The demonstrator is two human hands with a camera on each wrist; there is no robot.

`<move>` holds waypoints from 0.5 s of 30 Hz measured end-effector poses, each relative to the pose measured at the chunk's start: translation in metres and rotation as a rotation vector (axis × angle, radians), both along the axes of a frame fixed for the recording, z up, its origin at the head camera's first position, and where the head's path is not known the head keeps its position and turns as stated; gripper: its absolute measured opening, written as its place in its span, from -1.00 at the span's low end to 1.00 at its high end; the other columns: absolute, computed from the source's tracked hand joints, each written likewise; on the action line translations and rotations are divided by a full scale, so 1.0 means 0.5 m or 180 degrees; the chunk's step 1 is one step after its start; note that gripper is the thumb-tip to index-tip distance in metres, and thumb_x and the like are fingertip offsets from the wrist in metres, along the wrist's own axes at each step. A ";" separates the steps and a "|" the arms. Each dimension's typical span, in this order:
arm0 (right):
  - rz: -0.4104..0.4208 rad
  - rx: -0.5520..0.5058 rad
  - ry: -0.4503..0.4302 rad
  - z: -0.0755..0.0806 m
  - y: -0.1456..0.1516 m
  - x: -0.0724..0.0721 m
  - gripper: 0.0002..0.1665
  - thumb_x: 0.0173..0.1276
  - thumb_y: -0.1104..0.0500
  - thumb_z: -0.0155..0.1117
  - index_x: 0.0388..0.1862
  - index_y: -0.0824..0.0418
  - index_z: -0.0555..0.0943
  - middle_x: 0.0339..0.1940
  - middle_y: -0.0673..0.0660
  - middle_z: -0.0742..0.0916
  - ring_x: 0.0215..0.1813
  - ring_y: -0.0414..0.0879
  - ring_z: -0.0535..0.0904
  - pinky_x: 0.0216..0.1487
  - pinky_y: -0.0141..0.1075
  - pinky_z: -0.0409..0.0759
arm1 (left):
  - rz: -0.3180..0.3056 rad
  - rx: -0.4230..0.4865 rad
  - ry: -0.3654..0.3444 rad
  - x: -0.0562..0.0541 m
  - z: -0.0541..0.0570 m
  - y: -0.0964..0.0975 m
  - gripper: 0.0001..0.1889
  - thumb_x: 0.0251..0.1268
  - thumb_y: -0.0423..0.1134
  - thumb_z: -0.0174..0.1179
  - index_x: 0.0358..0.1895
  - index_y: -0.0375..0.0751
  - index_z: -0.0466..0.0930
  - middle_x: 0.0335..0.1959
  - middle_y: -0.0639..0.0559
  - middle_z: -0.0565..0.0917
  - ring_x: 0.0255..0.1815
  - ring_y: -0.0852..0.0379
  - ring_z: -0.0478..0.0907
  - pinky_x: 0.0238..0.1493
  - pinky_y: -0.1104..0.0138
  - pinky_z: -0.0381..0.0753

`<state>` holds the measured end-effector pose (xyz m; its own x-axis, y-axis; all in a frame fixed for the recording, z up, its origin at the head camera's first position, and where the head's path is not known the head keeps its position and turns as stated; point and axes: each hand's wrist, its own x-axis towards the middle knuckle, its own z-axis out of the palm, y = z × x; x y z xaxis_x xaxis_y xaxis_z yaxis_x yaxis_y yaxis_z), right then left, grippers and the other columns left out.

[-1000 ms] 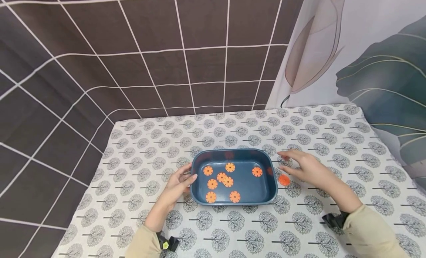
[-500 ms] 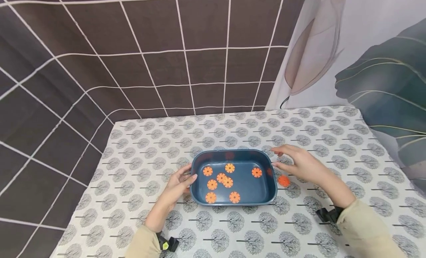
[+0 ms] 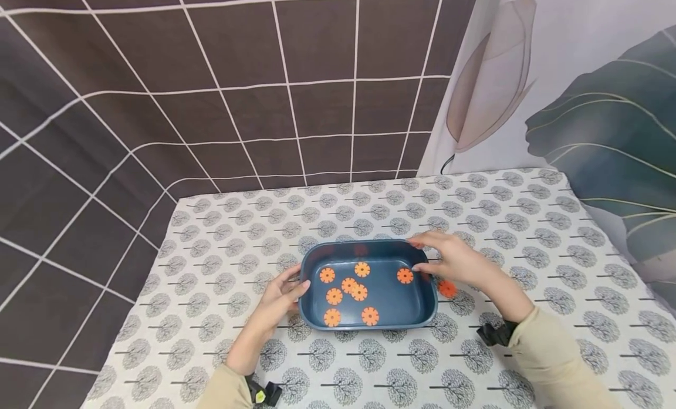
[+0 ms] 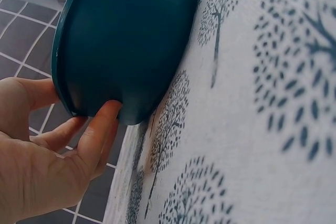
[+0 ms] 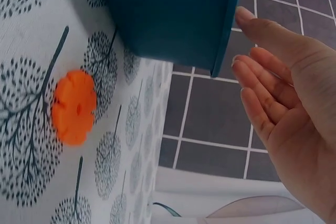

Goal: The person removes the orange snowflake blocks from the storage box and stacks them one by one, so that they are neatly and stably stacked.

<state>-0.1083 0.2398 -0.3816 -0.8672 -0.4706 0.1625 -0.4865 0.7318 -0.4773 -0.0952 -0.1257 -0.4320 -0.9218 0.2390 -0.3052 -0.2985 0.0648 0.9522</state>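
Observation:
A dark blue rectangular bin [image 3: 393,306] stands on the patterned cloth, holding several orange notched discs [image 3: 370,316]. Most of these lie in its left half; a single disc [image 3: 405,276] is near the right end. My left hand [image 3: 277,297] grips the bin's left end, thumb over the rim and fingers against the outer wall [image 4: 126,35]. At the right rim, my right hand [image 3: 449,259] reaches over with its thumb and fingers apart, nothing between them. Just outside the bin, below that hand, one more orange disc [image 5: 74,107] lies on the cloth.
The white tablecloth [image 3: 338,368] has a tree print and covers the table. A dark grid-patterned curtain [image 3: 317,121] hangs behind and to the left, a pale leaf-print curtain [image 3: 491,92] at the right. A thin dark cord [image 3: 448,162] shows by the back edge.
My right hand has moved left, from beside the bin to over its right rim. My left hand keeps its grip, and the discs lie as before.

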 end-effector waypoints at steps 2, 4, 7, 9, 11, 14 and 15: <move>0.0017 -0.0008 -0.0006 -0.001 -0.005 -0.002 -0.37 0.07 0.13 0.46 0.14 0.25 0.52 0.04 0.20 0.64 0.08 0.10 0.56 0.06 -0.04 0.60 | 0.0009 -0.0010 -0.0002 -0.001 0.000 0.000 -0.41 0.24 -0.28 0.19 0.35 -0.16 0.25 0.17 -0.30 0.44 -0.09 -0.11 0.60 -0.15 0.13 0.69; 0.0026 -0.0018 0.0026 -0.002 -0.009 -0.002 -0.37 0.05 0.15 0.47 0.14 0.26 0.53 0.03 0.19 0.65 0.08 0.09 0.56 0.06 -0.04 0.60 | 0.0010 -0.0013 0.0010 -0.003 0.000 0.001 -0.41 0.24 -0.28 0.19 0.35 -0.16 0.25 0.16 -0.30 0.45 -0.11 -0.12 0.60 -0.16 0.14 0.69; 0.0033 0.0015 0.0044 -0.006 -0.015 0.002 -0.38 0.05 0.19 0.46 0.13 0.26 0.53 -0.01 0.16 0.65 0.04 0.06 0.57 0.03 -0.04 0.61 | -0.0006 0.0016 0.0014 -0.003 -0.002 0.004 -0.40 0.23 -0.27 0.19 0.35 -0.17 0.24 0.18 -0.29 0.44 -0.07 -0.10 0.59 -0.15 0.14 0.69; 0.0047 0.0047 0.0026 -0.012 -0.019 0.005 -0.37 0.05 0.19 0.46 0.14 0.26 0.53 -0.03 0.15 0.65 0.01 0.05 0.58 0.01 -0.05 0.62 | -0.0018 0.0030 0.0006 -0.001 -0.003 0.005 -0.39 0.24 -0.27 0.19 0.36 -0.18 0.23 0.18 -0.29 0.43 -0.04 -0.10 0.57 -0.13 0.14 0.68; 0.0080 0.0087 -0.0024 -0.020 -0.025 0.008 -0.37 0.06 0.19 0.45 0.15 0.26 0.52 -0.03 0.14 0.65 -0.01 0.03 0.58 -0.03 -0.09 0.64 | -0.0012 0.0030 0.0003 0.001 -0.005 0.004 -0.39 0.23 -0.27 0.19 0.36 -0.19 0.23 0.19 -0.27 0.43 0.01 -0.08 0.54 -0.12 0.15 0.68; 0.0120 0.0156 -0.0051 -0.028 -0.033 0.007 -0.36 0.07 0.18 0.45 0.17 0.26 0.51 0.00 0.15 0.64 0.01 0.03 0.57 -0.06 -0.14 0.65 | 0.0002 0.0015 0.0021 0.001 -0.006 0.002 -0.40 0.24 -0.26 0.20 0.35 -0.18 0.24 0.17 -0.27 0.44 0.00 -0.08 0.54 -0.12 0.16 0.68; 0.0133 0.0177 -0.0050 -0.030 -0.036 0.005 -0.35 0.07 0.17 0.45 0.17 0.26 0.51 0.01 0.16 0.64 0.02 0.04 0.57 -0.05 -0.14 0.65 | 0.0001 0.0014 0.0037 0.001 -0.006 0.001 -0.40 0.24 -0.26 0.20 0.35 -0.18 0.24 0.16 -0.28 0.45 0.00 -0.08 0.54 -0.12 0.15 0.68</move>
